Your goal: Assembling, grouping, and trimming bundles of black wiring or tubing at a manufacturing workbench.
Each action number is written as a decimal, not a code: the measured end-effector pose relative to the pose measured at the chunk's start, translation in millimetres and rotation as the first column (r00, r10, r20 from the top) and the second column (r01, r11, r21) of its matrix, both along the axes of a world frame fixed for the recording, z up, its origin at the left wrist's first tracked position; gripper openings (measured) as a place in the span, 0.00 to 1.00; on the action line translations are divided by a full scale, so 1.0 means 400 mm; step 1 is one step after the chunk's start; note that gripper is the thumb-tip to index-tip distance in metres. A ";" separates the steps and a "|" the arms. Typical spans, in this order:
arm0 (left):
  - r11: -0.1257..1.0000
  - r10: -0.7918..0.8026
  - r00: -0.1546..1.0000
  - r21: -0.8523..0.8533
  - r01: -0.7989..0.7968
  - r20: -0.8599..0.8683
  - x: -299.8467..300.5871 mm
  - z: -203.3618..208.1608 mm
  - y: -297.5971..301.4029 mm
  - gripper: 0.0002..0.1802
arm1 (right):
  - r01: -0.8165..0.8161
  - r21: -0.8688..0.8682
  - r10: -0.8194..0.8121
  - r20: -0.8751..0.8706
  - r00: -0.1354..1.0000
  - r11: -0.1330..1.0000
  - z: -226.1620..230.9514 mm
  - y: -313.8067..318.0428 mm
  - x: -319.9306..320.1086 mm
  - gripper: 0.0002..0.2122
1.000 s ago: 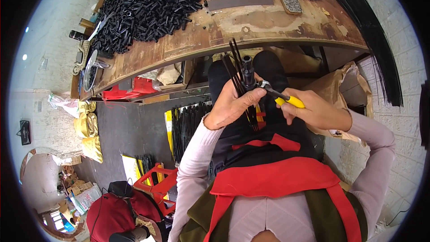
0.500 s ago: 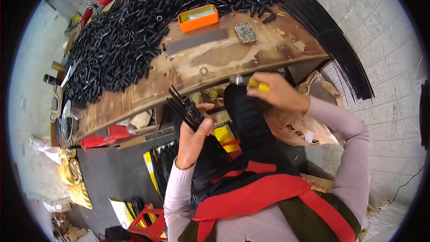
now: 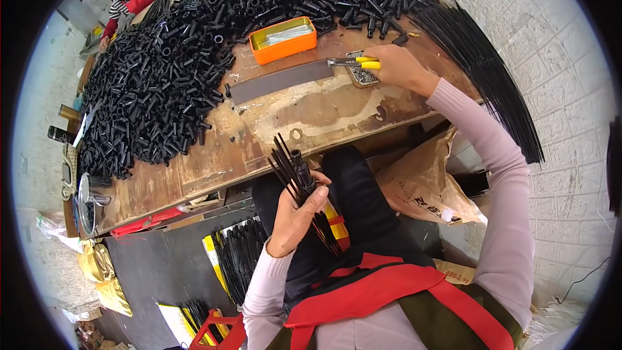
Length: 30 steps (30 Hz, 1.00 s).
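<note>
My left hand [image 3: 297, 216] is closed round a bundle of thin black rods [image 3: 283, 162] above my lap. A short black tubular fitting [image 3: 302, 170] is in the same grip, beside the rods. My right hand [image 3: 403, 67] reaches over the table, gripping yellow-handled pliers [image 3: 367, 63]. The pliers' metal jaws point left, over the end of a flat grey strip [image 3: 282, 82]. Just beneath the pliers stands a small tin [image 3: 364, 79] of tiny metallic pieces, partly covered by the tool and hand.
A large heap of black tubular fittings [image 3: 155, 84] covers the table's left and back. An orange box [image 3: 283, 39] holds pale thin pieces. Long black rods [image 3: 486, 71] overhang the right end. A brown sack [image 3: 421, 185] stands below. Another person [image 3: 129, 0] sits at the far left.
My right hand has carried the pliers from above my knee at the table's front edge up to the small tin. My left hand has shifted slightly right with the rods and fitting.
</note>
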<state>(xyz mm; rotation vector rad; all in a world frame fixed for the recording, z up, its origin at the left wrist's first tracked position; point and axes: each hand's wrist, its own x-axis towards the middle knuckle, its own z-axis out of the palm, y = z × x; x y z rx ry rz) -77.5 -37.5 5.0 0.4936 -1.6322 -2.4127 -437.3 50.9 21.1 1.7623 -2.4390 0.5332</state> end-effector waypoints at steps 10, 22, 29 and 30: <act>0.998 -0.009 0.997 -0.055 0.004 -0.075 0.077 0.042 0.052 0.15 | 0.237 0.029 -0.066 0.987 0.147 0.971 0.052 0.031 0.012 0.09; 0.978 0.110 0.940 -0.132 -0.161 -0.324 0.177 0.047 0.114 0.38 | -0.004 -0.325 0.324 0.943 -0.074 0.946 0.119 0.190 0.639 0.08; 0.975 0.077 0.941 -0.173 -0.141 -0.329 0.230 0.061 0.142 0.41 | 0.002 -0.448 0.442 0.882 0.161 0.894 0.095 0.213 0.743 0.04; 0.974 0.073 0.948 -0.182 -0.135 -0.311 0.232 0.065 0.144 0.42 | -0.011 -0.455 0.442 0.858 0.261 0.890 0.090 0.216 0.747 0.03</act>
